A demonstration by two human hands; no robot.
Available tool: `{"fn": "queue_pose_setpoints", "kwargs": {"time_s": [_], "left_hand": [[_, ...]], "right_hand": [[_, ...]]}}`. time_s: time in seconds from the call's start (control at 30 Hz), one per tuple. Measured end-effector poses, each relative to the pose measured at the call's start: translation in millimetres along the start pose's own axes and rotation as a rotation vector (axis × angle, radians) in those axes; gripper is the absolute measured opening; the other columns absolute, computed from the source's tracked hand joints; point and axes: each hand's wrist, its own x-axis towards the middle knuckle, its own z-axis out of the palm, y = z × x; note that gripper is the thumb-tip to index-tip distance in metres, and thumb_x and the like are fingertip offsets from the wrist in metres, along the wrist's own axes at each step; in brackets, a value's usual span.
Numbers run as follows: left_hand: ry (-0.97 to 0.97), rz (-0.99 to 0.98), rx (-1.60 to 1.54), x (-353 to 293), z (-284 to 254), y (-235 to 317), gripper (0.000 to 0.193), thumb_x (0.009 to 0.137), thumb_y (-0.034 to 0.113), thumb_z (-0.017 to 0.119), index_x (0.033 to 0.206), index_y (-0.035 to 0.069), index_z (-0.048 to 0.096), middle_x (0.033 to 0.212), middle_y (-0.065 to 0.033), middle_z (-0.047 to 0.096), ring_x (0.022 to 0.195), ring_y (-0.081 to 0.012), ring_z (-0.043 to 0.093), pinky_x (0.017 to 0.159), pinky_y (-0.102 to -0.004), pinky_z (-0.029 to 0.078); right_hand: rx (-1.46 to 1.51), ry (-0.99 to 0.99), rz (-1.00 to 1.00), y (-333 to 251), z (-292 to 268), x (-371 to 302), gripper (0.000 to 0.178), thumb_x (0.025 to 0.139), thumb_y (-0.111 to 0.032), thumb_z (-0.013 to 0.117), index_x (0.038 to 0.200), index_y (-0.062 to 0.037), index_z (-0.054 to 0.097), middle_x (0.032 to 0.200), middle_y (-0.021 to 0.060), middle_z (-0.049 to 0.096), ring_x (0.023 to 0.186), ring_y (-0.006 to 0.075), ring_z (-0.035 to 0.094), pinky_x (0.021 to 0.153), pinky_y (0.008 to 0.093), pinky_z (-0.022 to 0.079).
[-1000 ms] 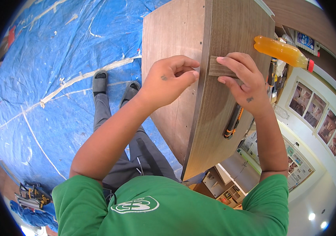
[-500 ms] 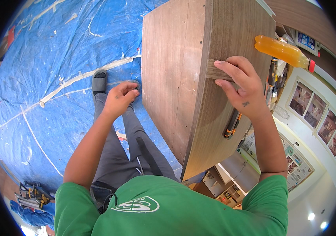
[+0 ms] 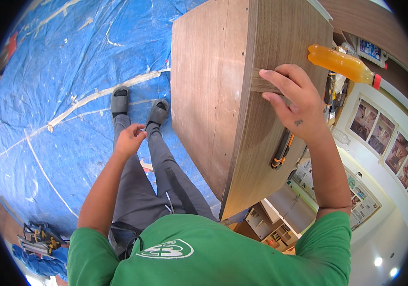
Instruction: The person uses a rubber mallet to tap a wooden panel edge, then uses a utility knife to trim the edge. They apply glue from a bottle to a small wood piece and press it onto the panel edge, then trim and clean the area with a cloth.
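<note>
My L hand has dropped away from the brown wood-grain desk's L edge, grip unclear, so R hand alone pinches the short flat brown wood strip nr it.

Left hand to panel: gap free. Right hand obstacles: bottle, tool.

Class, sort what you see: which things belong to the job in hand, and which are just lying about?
Job in hand, judging by contact and nearness:
wood strip, in the right hand
wooden unit, behind the strip
black-and-orange tool, perhaps, within the right hand's neighbourhood

Apparently just lying about:
red-capped bottle of orange liquid
yellow-and-black equipment, far lower left
</note>
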Motion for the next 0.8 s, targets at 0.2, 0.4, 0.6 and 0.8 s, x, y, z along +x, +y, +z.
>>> {"fn": "queue_pose_setpoints", "kwargs": {"time_s": [0.2,0.4,0.6,0.8], "left_hand": [[-0.026,-0.01,0.003,4.3,4.4,-4.4,0.04,0.092,0.023,0.072,0.125,0.0,0.069,0.099,-0.0125,0.077,0.089,-0.0207,0.072,0.083,-0.0354,0.056],[-0.02,0.002,0.089,0.1,3.4,-0.8,0.041,0.092,0.025,0.071,0.125,0.001,0.07,0.102,-0.015,0.078,0.092,-0.0245,0.073,0.085,-0.0378,0.056],[-0.021,-0.006,0.098,-3.1,1.2,-3.2,0.04,0.092,0.025,0.071,0.124,0.001,0.07,0.101,-0.015,0.078,0.093,-0.0258,0.074,0.086,-0.0381,0.056],[-0.016,-0.01,0.112,-4.1,-0.4,-3.1,0.041,0.091,0.024,0.071,0.124,0.0,0.069,0.1,-0.0152,0.078,0.093,-0.0258,0.074,0.086,-0.0379,0.056]], "right_hand": [[-0.045,0.059,-0.069,4.1,-3.5,3.9,0.047,0.076,0.001,0.081,0.121,-0.0072,0.073,0.106,0.0121,0.064,0.093,0.0305,0.063,0.08,0.0379,0.052],[-0.035,-0.038,-0.103,-3.8,-6.3,3.8,0.048,0.076,0.003,0.081,0.123,-0.0037,0.072,0.106,0.0123,0.064,0.094,0.029,0.062,0.081,0.0359,0.051],[-0.106,0.032,-0.085,-0.8,-11.6,11.3,0.047,0.075,0.003,0.081,0.12,-0.007,0.073,0.106,0.01,0.065,0.092,0.0298,0.062,0.079,0.0386,0.052],[-0.073,0.001,-0.101,0.0,-9.2,16.3,0.046,0.076,0.002,0.081,0.12,-0.0067,0.074,0.107,0.0099,0.065,0.094,0.029,0.062,0.081,0.0373,0.052]]}}
